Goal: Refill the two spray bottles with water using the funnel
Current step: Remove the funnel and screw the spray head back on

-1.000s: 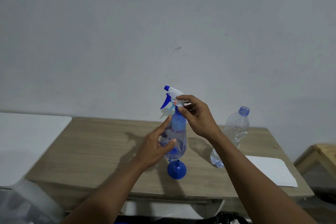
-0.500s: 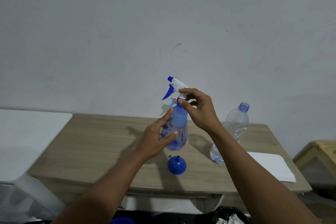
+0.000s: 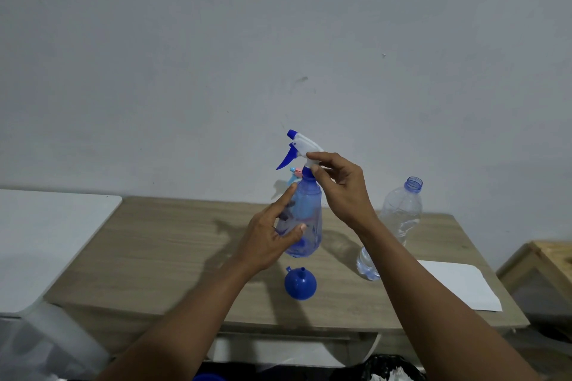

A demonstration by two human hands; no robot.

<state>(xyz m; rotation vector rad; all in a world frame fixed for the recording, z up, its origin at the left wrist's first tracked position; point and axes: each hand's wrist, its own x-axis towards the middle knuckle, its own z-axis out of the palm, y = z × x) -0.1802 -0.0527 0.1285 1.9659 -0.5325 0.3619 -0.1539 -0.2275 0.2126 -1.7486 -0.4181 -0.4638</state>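
A translucent blue spray bottle [image 3: 305, 226] with a white and blue trigger head [image 3: 297, 145] is held up above the wooden table [image 3: 173, 250]. My left hand [image 3: 272, 235] grips its body. My right hand [image 3: 340, 192] pinches the collar under the trigger head. Behind it, only the pink and light blue top of a second spray bottle [image 3: 295, 172] shows. A blue funnel [image 3: 300, 284] lies on the table, wide mouth down, just below the held bottle. An uncapped clear water bottle [image 3: 394, 226] stands to the right, with a little water at the bottom.
A white sheet of paper [image 3: 458, 284] lies at the table's right end. A white surface [image 3: 46, 235] adjoins the table on the left. A wooden frame [image 3: 541, 260] stands at the far right. A black bag [image 3: 390, 368] sits below the table's front edge.
Both hands have lifted the spray bottle off the table, so the funnel below it now shows in full. The grips have not changed.
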